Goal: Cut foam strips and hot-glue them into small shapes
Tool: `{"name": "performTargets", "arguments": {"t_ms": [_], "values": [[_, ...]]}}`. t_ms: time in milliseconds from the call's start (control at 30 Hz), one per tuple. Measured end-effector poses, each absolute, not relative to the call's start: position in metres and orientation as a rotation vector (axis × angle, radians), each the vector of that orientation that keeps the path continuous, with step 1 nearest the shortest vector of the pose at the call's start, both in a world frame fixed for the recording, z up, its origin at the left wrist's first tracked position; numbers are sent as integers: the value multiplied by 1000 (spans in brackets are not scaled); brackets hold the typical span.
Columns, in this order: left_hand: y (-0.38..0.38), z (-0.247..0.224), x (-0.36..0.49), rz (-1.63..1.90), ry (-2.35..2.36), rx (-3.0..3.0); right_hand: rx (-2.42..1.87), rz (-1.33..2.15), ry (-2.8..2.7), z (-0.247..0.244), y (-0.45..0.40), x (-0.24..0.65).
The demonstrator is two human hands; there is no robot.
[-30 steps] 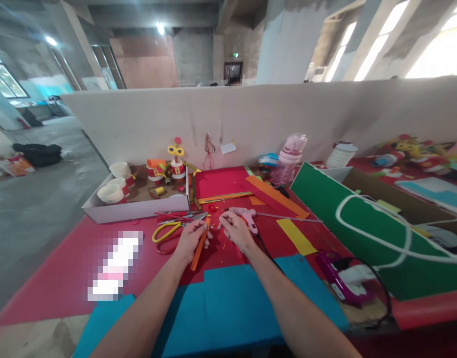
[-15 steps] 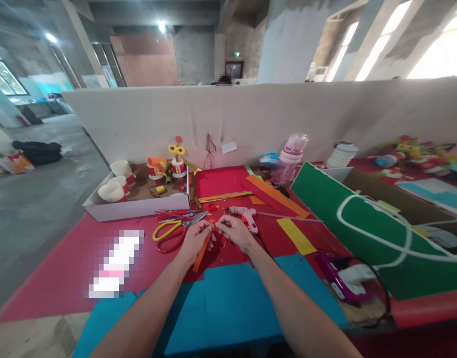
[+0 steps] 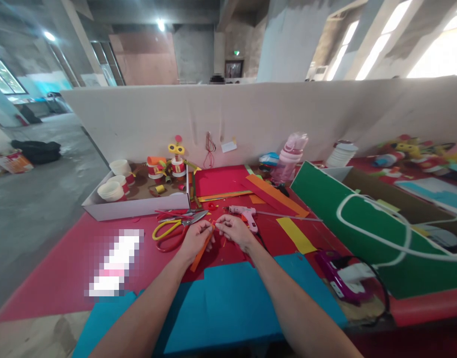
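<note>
An orange paper strip [image 3: 200, 256] slants down toward me, pinched near its upper end by my left hand [image 3: 194, 240]. My right hand [image 3: 234, 232] closes thumb and fingers at that same upper end, where a small reddish bit shows. The fingertips of both hands nearly meet, so the exact grip is partly hidden. Just left of my left hand lie scissors [image 3: 180, 227] with yellow and red handles. Beyond my right hand rests a pink glue gun [image 3: 246, 214], its cord running behind my right wrist.
A white-sided tray [image 3: 138, 211] at the back left holds paper cups and a cup figure. Blue sheets [image 3: 231, 303] lie in front. A yellow strip [image 3: 297, 236], a purple power strip [image 3: 342, 278] and a green board [image 3: 362, 238] with a white cable stand right. A pale partition [image 3: 250, 119] rises behind.
The orange strip's lower end has shifted slightly left and up. Both hands stay in nearly the same place, still closed at its upper end.
</note>
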State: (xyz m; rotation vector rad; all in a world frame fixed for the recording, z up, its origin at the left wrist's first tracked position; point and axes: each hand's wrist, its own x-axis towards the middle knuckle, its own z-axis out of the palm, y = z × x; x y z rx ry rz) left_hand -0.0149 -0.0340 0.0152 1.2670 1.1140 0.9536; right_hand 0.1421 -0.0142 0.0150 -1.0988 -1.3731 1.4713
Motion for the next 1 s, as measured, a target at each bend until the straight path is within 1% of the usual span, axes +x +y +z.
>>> {"name": "performTargets", "arguments": {"t_ms": [533,867,1000], "values": [[-36,19,-14,918,1120,1259,-1155,1463,-1382,18,-16,143],[-27,27,-28,848,1128,1493,-1149,1475,-1511,21,-16,147],[-26,26,-28,894,1103,1545,-1141,1456,-1521,21,-16,148]]}}
